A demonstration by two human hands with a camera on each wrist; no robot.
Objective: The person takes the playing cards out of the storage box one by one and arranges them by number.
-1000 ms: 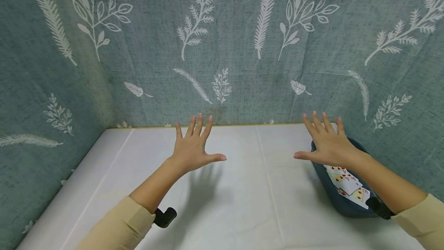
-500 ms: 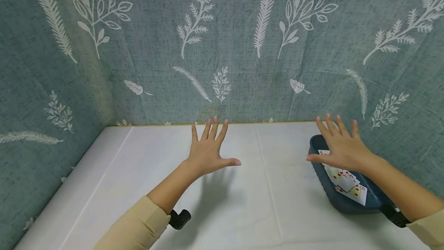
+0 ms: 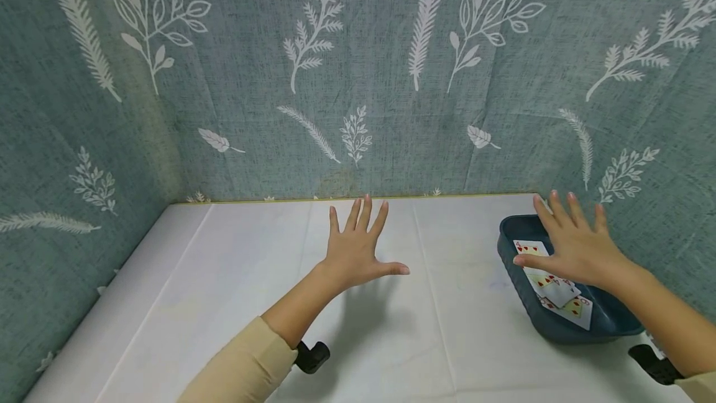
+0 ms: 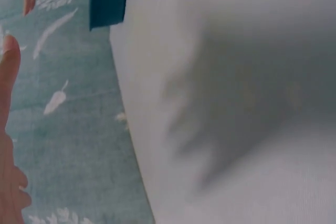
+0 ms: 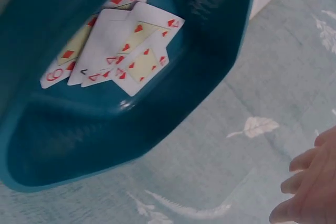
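My left hand (image 3: pixel 355 254) hovers over the middle of the white table with its fingers spread and nothing in them. Its shadow falls on the cloth below, large in the left wrist view. My right hand (image 3: pixel 582 250), also spread and holding nothing, is above a dark blue plastic basin (image 3: pixel 615 322) and covers part of it in the head view. Several playing cards (image 5: pixel 126 40) lie overlapping inside the basin, among them red fours and a six of diamonds. Both palms face down or forward, thumbs pointing inward.
The white cloth-covered table (image 3: pixel 224 278) meets a green leaf-patterned curtain (image 3: pixel 252 79) at the back and sides. A black wrist camera (image 3: pixel 312 357) is strapped to the left wrist, and another (image 3: pixel 654 364) to the right.
Both hands have shifted to the right and slightly nearer, still spread. More of the basin and its cards shows now. The basin stays in place.
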